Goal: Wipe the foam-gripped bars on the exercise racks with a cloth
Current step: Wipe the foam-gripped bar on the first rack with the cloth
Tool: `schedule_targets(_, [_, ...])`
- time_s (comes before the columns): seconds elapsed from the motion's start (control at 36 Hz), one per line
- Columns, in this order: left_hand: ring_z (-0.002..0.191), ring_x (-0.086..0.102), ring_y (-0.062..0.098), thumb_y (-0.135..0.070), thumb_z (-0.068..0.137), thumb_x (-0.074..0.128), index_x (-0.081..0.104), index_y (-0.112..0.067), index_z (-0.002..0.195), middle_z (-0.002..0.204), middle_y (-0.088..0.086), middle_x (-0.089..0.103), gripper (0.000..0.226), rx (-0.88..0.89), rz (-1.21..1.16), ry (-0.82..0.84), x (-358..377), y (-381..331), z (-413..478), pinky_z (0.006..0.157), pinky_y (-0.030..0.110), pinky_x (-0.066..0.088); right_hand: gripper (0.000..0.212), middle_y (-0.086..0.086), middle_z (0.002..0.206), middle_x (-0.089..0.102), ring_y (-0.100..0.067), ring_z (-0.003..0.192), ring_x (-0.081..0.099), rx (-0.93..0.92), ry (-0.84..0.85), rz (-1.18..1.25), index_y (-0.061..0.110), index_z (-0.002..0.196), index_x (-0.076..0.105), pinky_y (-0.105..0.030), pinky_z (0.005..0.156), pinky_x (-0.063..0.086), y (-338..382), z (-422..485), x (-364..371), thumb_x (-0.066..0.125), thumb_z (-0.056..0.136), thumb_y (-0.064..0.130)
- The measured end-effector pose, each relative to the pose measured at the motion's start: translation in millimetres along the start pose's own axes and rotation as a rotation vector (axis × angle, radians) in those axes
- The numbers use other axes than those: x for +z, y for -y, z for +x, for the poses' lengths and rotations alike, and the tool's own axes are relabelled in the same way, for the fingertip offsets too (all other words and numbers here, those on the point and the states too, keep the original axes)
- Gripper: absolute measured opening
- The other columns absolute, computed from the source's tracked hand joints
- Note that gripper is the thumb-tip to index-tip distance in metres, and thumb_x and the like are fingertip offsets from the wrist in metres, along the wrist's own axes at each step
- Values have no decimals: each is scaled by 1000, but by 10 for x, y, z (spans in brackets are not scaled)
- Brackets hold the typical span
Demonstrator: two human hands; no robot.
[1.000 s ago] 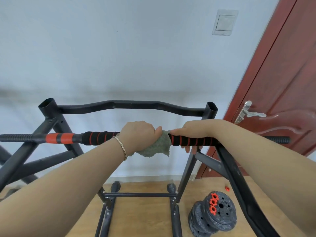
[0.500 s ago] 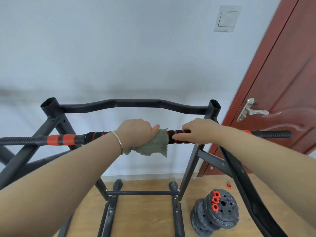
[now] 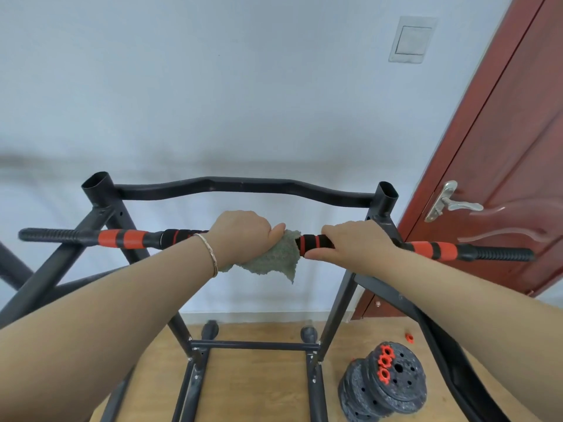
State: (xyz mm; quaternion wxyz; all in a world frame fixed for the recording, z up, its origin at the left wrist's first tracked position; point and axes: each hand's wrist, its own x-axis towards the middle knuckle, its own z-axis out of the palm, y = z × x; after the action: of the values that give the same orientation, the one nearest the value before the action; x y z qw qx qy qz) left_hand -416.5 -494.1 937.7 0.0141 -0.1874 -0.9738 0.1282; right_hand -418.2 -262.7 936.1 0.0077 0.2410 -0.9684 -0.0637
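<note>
grey-green cloth bunched round the foam-gripped bar, gripped by the left hand – fingers curled over it, bar laid across the black rack, held just beside by the right hand, fingers wrapped over the foam

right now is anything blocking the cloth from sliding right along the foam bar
Yes. The right hand grips the foam bar just right of the cloth, with only a short bare stretch of foam between them. The left hand holds the cloth against the bar. Leftward, nothing visible blocks it.
</note>
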Motion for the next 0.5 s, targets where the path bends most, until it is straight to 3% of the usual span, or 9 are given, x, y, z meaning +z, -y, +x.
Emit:
schedule_targets(0.03, [64, 47, 23, -28, 100, 34, 33, -21, 97, 72, 1, 48, 7, 1, 16, 2, -4, -9, 2, 51, 29, 37, 74, 5, 69, 62, -15, 63, 62, 34, 85, 92, 19, 85, 56, -32, 64, 50, -6, 41, -71, 24, 84, 85])
schedule_targets(0.08, [64, 47, 23, -25, 98, 39, 34, -23, 111, 72, 1, 46, 14, -21, 11, -3, 11, -51, -1, 49, 27, 33, 81, -1, 71, 72, -17, 59, 68, 140, 287, 346, 12, 86, 65, -36, 74, 56, -15, 148, -187, 20, 88, 81])
schedule_targets(0.14, [60, 43, 20, -25, 98, 39, 33, -21, 98, 70, 0, 46, 7, -45, 19, -5, 22, -56, -5, 47, 27, 31, 86, -4, 72, 75, -19, 62, 72, 173, 424, 496, 8, 90, 68, -40, 83, 58, -24, 230, -222, 20, 90, 79])
schedule_targets(0.22, [53, 38, 17, -25, 100, 39, 14, -21, 78, 66, -1, 45, 33, -68, -10, -57, 77, -38, 0, 47, 26, 31, 86, -5, 66, 73, -21, 56, 70, 179, 470, 552, 6, 84, 67, -40, 83, 60, -31, 255, -207, 26, 88, 81])
schedule_targets(0.28, [56, 42, 19, -26, 100, 37, 16, -20, 78, 66, 0, 46, 31, -55, -67, -65, 69, -38, 6, 48, 27, 34, 82, -4, 59, 68, -20, 48, 63, 172, 416, 523, 8, 77, 63, -38, 77, 61, -13, 240, -204, 26, 88, 80])
schedule_targets(0.33, [65, 54, 23, -33, 104, 27, 24, -21, 70, 68, 2, 51, 36, -55, -175, -48, 35, -33, 9, 56, 33, 45, 80, -1, 59, 67, -18, 50, 63, 112, 307, 334, 12, 72, 59, -37, 68, 57, 15, 204, -166, 18, 88, 79])
schedule_targets(0.42, [68, 54, 22, -50, 103, 15, 43, -17, 63, 66, 3, 53, 59, -67, -261, 109, -38, 54, 17, 70, 37, 49, 77, 4, 58, 54, -16, 54, 55, 29, -56, -66, 17, 70, 51, -31, 53, 44, 41, 67, 47, 6, 87, 77])
schedule_targets(0.5, [68, 53, 23, -55, 101, 13, 46, -12, 64, 66, 5, 53, 66, -65, -290, 173, -30, 141, 24, 74, 39, 50, 76, 9, 52, 43, -12, 44, 46, 23, -231, -156, 21, 71, 48, -30, 45, 41, 72, -53, 192, 1, 87, 78])
